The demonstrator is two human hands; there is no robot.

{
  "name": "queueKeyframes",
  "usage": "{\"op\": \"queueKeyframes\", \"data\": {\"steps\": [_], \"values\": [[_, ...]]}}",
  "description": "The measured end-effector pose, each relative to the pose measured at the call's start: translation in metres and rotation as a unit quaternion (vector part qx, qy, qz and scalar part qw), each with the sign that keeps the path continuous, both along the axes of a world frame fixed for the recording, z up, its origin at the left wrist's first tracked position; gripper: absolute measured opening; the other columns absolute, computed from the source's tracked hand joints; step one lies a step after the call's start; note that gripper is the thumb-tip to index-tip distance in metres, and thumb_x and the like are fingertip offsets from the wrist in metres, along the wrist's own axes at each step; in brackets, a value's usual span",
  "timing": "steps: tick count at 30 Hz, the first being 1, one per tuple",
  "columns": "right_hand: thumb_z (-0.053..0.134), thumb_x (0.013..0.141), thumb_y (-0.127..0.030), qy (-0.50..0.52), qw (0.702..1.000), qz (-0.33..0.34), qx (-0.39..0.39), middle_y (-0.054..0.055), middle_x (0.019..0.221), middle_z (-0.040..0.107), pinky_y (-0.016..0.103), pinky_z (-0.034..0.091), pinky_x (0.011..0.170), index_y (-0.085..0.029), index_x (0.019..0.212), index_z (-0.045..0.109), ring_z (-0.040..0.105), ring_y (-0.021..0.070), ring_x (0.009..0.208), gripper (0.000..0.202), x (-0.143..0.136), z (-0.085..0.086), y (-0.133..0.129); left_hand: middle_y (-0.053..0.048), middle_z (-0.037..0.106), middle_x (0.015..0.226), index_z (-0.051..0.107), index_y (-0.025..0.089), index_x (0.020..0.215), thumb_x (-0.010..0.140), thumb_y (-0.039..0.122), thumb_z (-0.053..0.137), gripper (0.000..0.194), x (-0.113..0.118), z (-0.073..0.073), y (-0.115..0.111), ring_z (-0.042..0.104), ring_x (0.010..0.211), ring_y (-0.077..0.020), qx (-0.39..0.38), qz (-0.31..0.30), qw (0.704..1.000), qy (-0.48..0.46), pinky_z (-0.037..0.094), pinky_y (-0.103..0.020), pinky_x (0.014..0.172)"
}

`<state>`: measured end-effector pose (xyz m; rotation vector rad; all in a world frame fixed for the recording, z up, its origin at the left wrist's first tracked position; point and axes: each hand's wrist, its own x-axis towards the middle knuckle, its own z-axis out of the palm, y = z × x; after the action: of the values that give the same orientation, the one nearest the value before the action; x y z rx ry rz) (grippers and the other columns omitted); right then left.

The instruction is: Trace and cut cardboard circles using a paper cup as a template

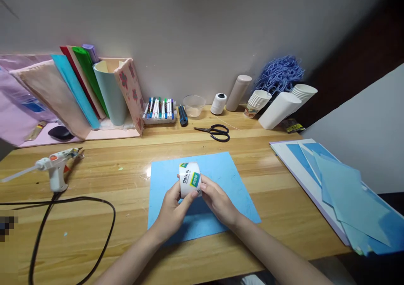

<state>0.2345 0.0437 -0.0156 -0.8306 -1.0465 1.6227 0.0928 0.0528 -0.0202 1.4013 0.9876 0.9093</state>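
Observation:
Between both hands I hold a roll of tape [187, 182], white with a green and yellow printed label. My left hand [175, 207] grips its left and lower side, the thumb across the front. My right hand [217, 199] is closed on its right edge, thumb on the label side. Beneath the hands lies a sheet of blue paper [160, 178] on the wooden table [126, 234]. The roll is tilted and held above the sheet; the fingers behind it are hidden.
A hot glue gun [58, 171] with a black cable [109, 209] stands at left. Scissors [217, 131], a utility knife [182, 116], markers [159, 109], a clear bowl [194, 106] and thread [219, 104] line the back. Paper cups [257, 103] stand back right, blue sheets [350, 192] at right.

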Motion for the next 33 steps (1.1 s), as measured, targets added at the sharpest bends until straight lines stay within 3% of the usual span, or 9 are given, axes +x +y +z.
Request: {"op": "queueKeyframes", "data": {"steps": [14, 24, 33], "values": [[0.040, 0.094, -0.036, -0.031, 0.997, -0.071, 0.017, 0.005, 0.093, 0.068, 0.029, 0.046, 0.079, -0.018, 0.100, 0.068, 0.061, 0.0197, 0.087, 0.034, -0.001, 0.003, -0.005, -0.003, 0.063, 0.073, 0.059, 0.013, 0.085, 0.087, 0.030, 0.054, 0.017, 0.004, -0.006, -0.006, 0.056, 0.062, -0.0124, 0.161, -0.004, 0.985, 0.059, 0.045, -0.022, 0.057], [0.042, 0.092, -0.037, 0.004, 0.997, -0.083, 0.011, 0.003, 0.073, 0.063, 0.027, 0.043, 0.064, -0.017, 0.079, 0.068, 0.056, 0.0170, 0.069, 0.035, -0.002, -0.002, -0.008, 0.000, 0.059, 0.063, 0.057, 0.014, 0.078, 0.087, 0.027, 0.054, 0.016, 0.005, -0.004, -0.007, 0.050, 0.053, -0.0095, 0.233, 0.008, 0.970, 0.071, 0.042, -0.019, 0.049], [0.048, 0.085, -0.045, -0.046, 0.991, -0.126, -0.028, 0.001, 0.057, 0.050, 0.025, 0.037, 0.055, -0.017, 0.058, 0.056, 0.044, 0.0140, 0.056, 0.040, 0.000, -0.009, -0.007, -0.001, 0.061, 0.065, 0.058, 0.015, 0.081, 0.087, 0.027, 0.053, 0.015, 0.006, -0.006, -0.008, 0.053, 0.054, -0.0105, 0.239, -0.006, 0.968, 0.077, 0.043, -0.020, 0.051]]}}
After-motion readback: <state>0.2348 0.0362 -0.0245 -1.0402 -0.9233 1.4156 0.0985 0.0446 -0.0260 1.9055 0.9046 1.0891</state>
